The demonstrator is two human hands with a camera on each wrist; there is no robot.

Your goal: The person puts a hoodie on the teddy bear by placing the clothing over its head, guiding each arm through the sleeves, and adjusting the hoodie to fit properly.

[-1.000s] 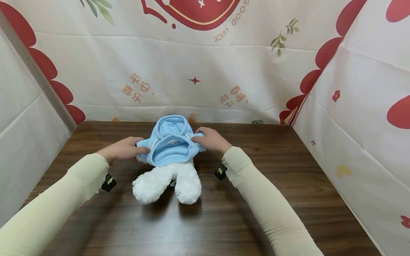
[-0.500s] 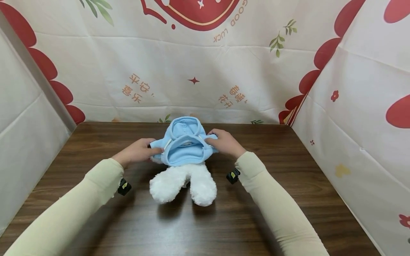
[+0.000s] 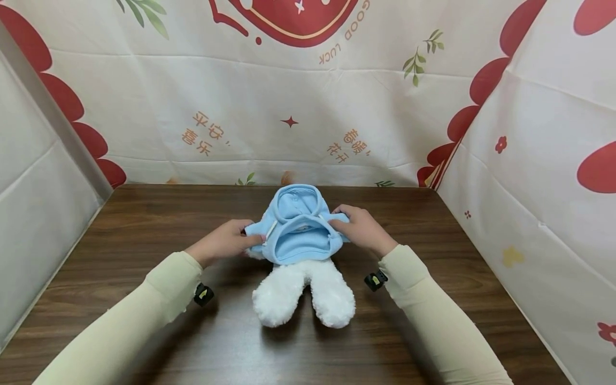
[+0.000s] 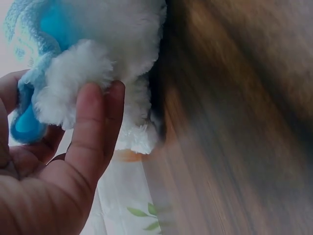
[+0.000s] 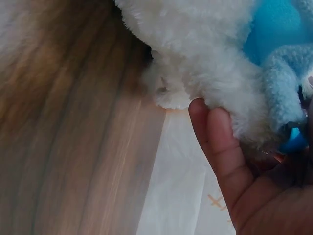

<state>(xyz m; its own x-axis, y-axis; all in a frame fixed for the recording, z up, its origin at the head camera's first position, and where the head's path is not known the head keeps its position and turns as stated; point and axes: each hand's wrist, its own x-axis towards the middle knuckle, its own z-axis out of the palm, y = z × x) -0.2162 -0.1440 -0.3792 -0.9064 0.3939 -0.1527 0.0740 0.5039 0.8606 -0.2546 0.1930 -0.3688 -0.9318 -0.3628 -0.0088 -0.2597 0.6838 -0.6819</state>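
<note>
Tabletop [image 3: 231,350] glare, wrist views — dim, blurred

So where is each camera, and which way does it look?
Head: on the person's head, facing forward and down at the blue hoodie, white plush and table; left hand, right hand and sleeves show.
Left wrist: on that wrist, facing the white plush; left hand shows.
Right wrist: on that wrist, facing the white plush too; right hand shows.
Both wrist views share the white plush, blue hoodie and table.

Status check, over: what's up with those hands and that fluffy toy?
Left hand, right hand: pinching opposite sides of blue hoodie. White plush toy partly under it. No obstruction seen.
</note>
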